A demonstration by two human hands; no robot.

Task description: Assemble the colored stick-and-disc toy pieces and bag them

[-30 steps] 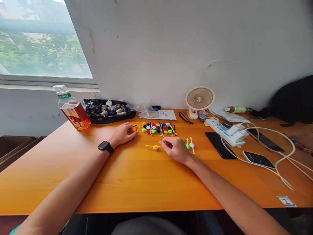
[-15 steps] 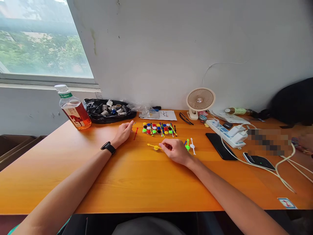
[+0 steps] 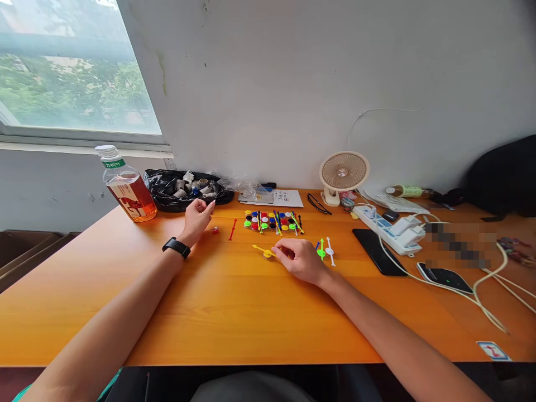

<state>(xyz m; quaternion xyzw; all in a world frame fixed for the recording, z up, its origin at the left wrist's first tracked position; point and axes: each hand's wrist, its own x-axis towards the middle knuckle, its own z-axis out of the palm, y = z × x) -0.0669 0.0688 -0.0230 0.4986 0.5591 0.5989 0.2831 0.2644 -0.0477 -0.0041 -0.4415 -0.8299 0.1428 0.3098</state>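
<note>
My left hand, with a black watch on the wrist, is lifted off the orange table toward a black bag of small parts; its fingers are loosely curled and apart, holding nothing I can see. A small red cap and a thin red stick lie just right of it. My right hand rests on the table, fingers pinched on the end of a yellow stick with a yellow cap. Behind lies a cluster of coloured caps and sticks. Green and white sticks lie right of my right hand.
A bottle of amber tea stands at the back left. A small fan, glasses, papers, a power strip with cables, and phones fill the right side. A dark bag sits far right.
My left hand let go of the red stick and red cap, lifted and moved left and back toward the black bag. My right hand stayed on the yellow stick.
</note>
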